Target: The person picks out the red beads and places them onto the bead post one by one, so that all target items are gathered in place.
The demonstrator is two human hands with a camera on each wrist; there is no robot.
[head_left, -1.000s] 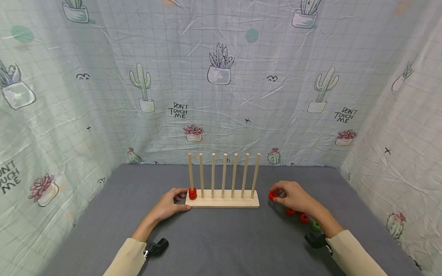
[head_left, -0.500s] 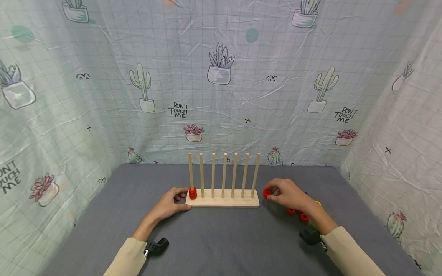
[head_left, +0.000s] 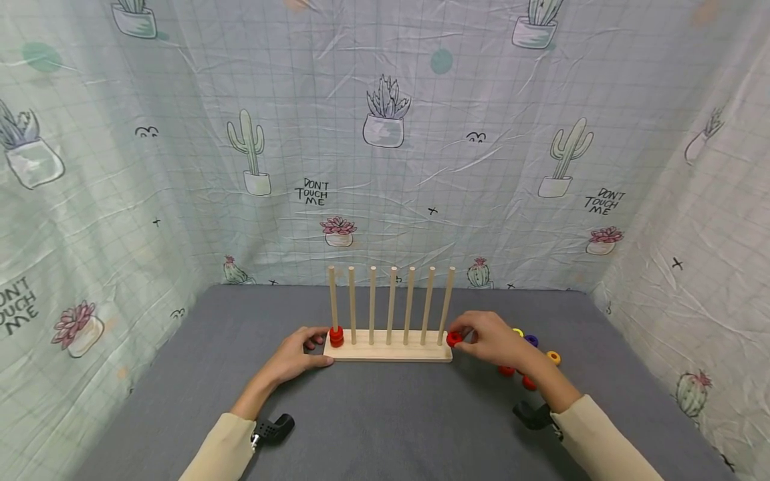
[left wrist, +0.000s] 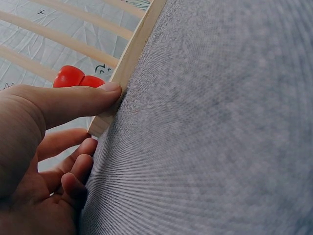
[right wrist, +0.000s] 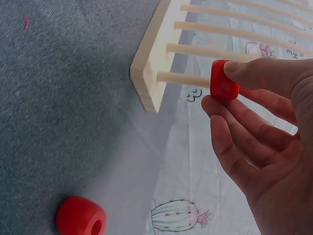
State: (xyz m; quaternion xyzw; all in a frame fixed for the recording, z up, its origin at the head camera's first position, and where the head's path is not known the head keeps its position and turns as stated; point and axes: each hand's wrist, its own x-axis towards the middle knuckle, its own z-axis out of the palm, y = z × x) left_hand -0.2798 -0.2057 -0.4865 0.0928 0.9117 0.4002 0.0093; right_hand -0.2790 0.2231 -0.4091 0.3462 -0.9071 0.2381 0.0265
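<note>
Red bead [head_left: 454, 339] shifted leftward, right hand [head_left: 492, 339] pinching, left hand [head_left: 293, 356] holding rack [head_left: 388, 353]

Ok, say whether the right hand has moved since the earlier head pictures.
Yes: the right hand has moved left, closer to the wooden peg rack.

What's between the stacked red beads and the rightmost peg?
Five bare pegs, standing in a row on the wooden base; the head view shows them.

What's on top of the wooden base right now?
Seven upright pegs stand on the wooden base, and two stacked red beads ring the leftmost peg. That peg's foot can't be seen; the beads cover it.
</note>
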